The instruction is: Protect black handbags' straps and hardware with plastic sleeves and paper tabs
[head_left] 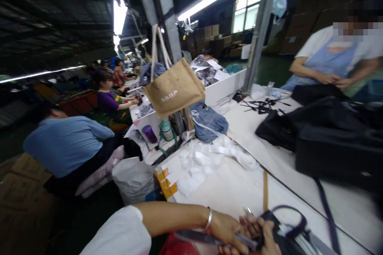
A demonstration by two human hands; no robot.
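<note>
My left hand (228, 229), with a silver bracelet at its wrist, reaches in from the lower left. Its fingers are closed on the edge of a black fabric piece (277, 227). At the bottom edge my right hand (271, 241) grips the same fabric, thumb up, close against the left fingers. A long dark grey strip (200, 236) runs under the left wrist toward the fingers; blur hides what it is. By the fingertips a small shiny metal tip (248, 210) shows. A black looped strap (295, 211) curves up beside the hands. Much of the right hand lies out of frame.
White fabric scraps (197, 159) cover the far part of the white table (227, 187). Black bags (329, 135) pile up on the right, before a co-worker in an apron. A tan bag (176, 89) hangs from a post. A white sack (134, 179) stands left of the table.
</note>
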